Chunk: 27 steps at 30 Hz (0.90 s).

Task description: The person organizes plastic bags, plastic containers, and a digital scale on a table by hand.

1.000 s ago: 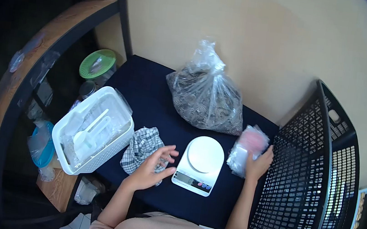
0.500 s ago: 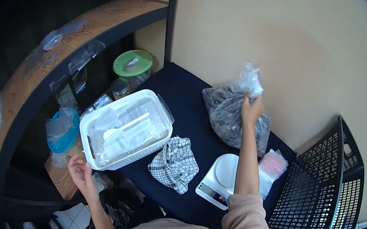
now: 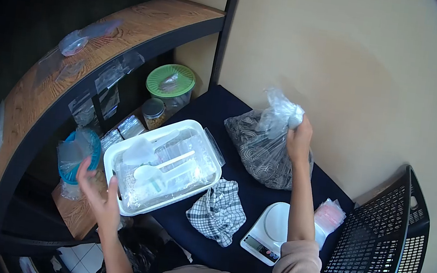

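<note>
My right hand [image 3: 299,141] is closed around the gathered neck of a clear plastic bag [image 3: 276,157], whose dark, swirl-patterned contents rest at the back of the dark-topped table. Fingers apart and holding nothing, my left hand [image 3: 101,197] is at the left end of a white plastic tub [image 3: 166,206]. Inside the tub lie clear plastic packaging and a white spoon [image 3: 163,168] with a long handle. A checked cloth [image 3: 218,213] is crumpled between the tub and a white kitchen scale [image 3: 266,235], which my right forearm partly covers.
A black plastic basket [image 3: 374,248] stands at the right. Beside the scale lies a pack of pink-and-clear plastic bags [image 3: 330,214]. At the left are a green-lidded container [image 3: 171,80], a jar [image 3: 153,113], a blue basket [image 3: 68,172] and a wooden shelf [image 3: 151,16] above.
My right hand has drawn the bag's neck over to the left and down, and the bag has shifted. The left hand has risen with fingers spreading. The whole view has moved slightly.
</note>
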Available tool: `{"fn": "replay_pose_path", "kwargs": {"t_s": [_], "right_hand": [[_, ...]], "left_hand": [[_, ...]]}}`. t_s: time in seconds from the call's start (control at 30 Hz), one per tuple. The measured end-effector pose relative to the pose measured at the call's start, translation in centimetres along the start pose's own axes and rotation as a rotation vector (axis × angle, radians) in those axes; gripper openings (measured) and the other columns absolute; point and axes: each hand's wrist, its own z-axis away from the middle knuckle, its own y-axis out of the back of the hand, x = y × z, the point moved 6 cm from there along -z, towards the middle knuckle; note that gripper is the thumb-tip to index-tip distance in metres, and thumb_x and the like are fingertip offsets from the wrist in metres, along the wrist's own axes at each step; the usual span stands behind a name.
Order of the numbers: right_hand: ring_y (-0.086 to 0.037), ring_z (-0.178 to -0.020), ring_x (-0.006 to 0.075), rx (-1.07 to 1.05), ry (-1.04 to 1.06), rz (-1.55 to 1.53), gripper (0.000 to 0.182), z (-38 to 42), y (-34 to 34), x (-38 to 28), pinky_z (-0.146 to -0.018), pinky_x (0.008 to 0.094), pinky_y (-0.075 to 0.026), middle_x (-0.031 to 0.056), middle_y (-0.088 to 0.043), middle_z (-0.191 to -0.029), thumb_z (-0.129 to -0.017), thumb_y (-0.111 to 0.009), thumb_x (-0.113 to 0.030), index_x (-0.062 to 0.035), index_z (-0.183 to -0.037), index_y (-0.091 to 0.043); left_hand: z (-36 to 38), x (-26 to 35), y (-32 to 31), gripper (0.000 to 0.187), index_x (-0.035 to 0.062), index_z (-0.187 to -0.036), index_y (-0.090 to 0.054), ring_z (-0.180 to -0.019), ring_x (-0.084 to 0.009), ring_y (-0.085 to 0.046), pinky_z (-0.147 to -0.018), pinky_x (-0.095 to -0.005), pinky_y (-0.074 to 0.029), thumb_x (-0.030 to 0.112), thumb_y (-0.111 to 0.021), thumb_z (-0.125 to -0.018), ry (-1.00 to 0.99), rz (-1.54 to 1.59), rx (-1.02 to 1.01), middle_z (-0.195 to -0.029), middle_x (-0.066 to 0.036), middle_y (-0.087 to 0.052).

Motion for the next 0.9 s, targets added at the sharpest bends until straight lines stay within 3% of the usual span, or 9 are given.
{"fn": "replay_pose_path", "kwargs": {"t_s": [0.17, 0.23, 0.33, 0.37, 0.43, 0.53, 0.7, 0.77, 0.9], "right_hand": [[-0.047, -0.079, 0.0396, -0.088, 0.009, 0.149, 0.026, 0.2, 0.2, -0.7, -0.072, 0.0432, -0.037, 0.0209, -0.049, -0.083, -0.061, -0.05, 0.005, 0.0048, -0.087, -0.045], [-0.046, -0.08, 0.0379, -0.069, 0.115, 0.122, 0.027, 0.5, 0.6, -1.1, -0.071, 0.0416, -0.038, 0.0193, -0.047, -0.083, -0.06, -0.051, 0.004, 0.0038, -0.086, -0.046], [-0.045, -0.081, 0.0342, -0.078, 0.243, 0.109, 0.027, 0.5, 2.0, -1.9, -0.071, 0.038, -0.037, 0.0159, -0.045, -0.082, -0.057, -0.054, 0.003, 0.0015, -0.083, -0.047], [-0.044, -0.081, 0.0322, -0.1, 0.248, 0.124, 0.028, 0.6, 2.3, -1.8, -0.07, 0.036, -0.037, 0.0141, -0.045, -0.082, -0.055, -0.055, 0.003, 0.0001, -0.082, -0.048], [-0.045, -0.074, 0.0249, -0.103, 0.262, 0.096, 0.03, 0.7, 2.6, -0.2, -0.064, 0.0315, -0.038, 0.0116, -0.044, -0.08, -0.055, -0.057, 0.002, -0.0029, -0.084, -0.053], [-0.045, -0.064, 0.0141, -0.382, 0.028, -0.227, 0.039, 1.0, 1.4, 2.0, -0.055, 0.0258, -0.038, 0.0073, -0.045, -0.076, -0.057, -0.059, -0.001, -0.0047, -0.095, -0.055], [-0.052, -0.068, 0.0144, -0.638, -0.127, -0.621, 0.031, 0.6, 1.3, 2.1, -0.065, 0.0246, -0.046, 0.0024, -0.05, -0.072, -0.067, -0.065, -0.01, -0.0033, -0.096, -0.056], [-0.055, -0.075, 0.0146, -0.799, -0.465, -0.837, 0.03, 0.5, 0.3, 3.2, -0.065, 0.0263, -0.048, 0.0045, -0.054, -0.082, -0.071, -0.064, -0.014, -0.001, -0.097, -0.056], [-0.053, -0.08, 0.01, -0.813, -0.392, -0.722, 0.022, 0.3, 0.1, 3.7, -0.063, 0.0238, -0.047, 0.0051, -0.055, -0.09, -0.077, -0.054, -0.015, -0.0015, -0.094, -0.055]], "left_hand": [[-4.2, 15.8, -10.1, 0.031, 0.004, -0.099, -0.049, -0.087, -0.0192, -0.048, -0.077, -0.0311, -0.037, 0.005, -0.058, -0.069, -0.239, 0.516, -0.71, -0.093, -0.008, -0.048], [-3.1, 21.2, -15.2, 0.027, 0.0038, -0.097, -0.05, -0.09, -0.0261, -0.047, -0.078, -0.0349, -0.037, 0.008, -0.055, -0.071, -0.745, 0.374, -0.652, -0.094, -0.01, -0.049], [-3.0, 24.0, -23.6, 0.026, 0.0034, -0.099, -0.05, -0.1, -0.0234, -0.046, -0.085, -0.0349, -0.035, 0.01, -0.047, -0.075, -0.949, 0.354, -0.764, -0.104, -0.009, -0.05], [-3.3, 23.4, -26.3, 0.026, 0.0034, -0.099, -0.05, -0.1, -0.0234, -0.046, -0.085, -0.0349, -0.035, 0.01, -0.047, -0.075, -0.955, 0.354, -0.759, -0.104, -0.009, -0.05], [-1.5, 22.0, -31.5, 0.03, 0.002, -0.102, -0.049, -0.096, -0.0221, -0.05, -0.082, -0.0329, -0.04, 0.009, -0.05, -0.073, -0.666, 0.485, -1.467, -0.107, -0.01, -0.049], [-0.5, 20.5, -32.7, 0.036, 0.0015, -0.104, -0.047, -0.088, -0.0202, -0.053, -0.074, -0.0303, -0.044, 0.009, -0.055, -0.069, -0.385, 0.651, -1.667, -0.103, -0.01, -0.05], [-0.6, 20.4, -32.8, 0.036, 0.0021, -0.099, -0.046, -0.083, -0.0171, -0.051, -0.069, -0.0279, -0.044, 0.01, -0.061, -0.067, -0.406, 0.646, -1.68, -0.095, -0.009, -0.05], [-0.7, 21.0, -32.8, 0.034, 0.0021, -0.096, -0.046, -0.079, -0.0158, -0.05, -0.067, -0.0279, -0.044, 0.011, -0.062, -0.067, -0.498, 0.626, -1.637, -0.092, -0.008, -0.05], [-0.6, 21.0, -33.4, 0.029, 0.0025, -0.09, -0.046, -0.073, -0.0135, -0.047, -0.061, -0.027, -0.041, 0.012, -0.062, -0.067, -0.574, 0.619, -1.579, -0.082, -0.005, -0.049]]}}
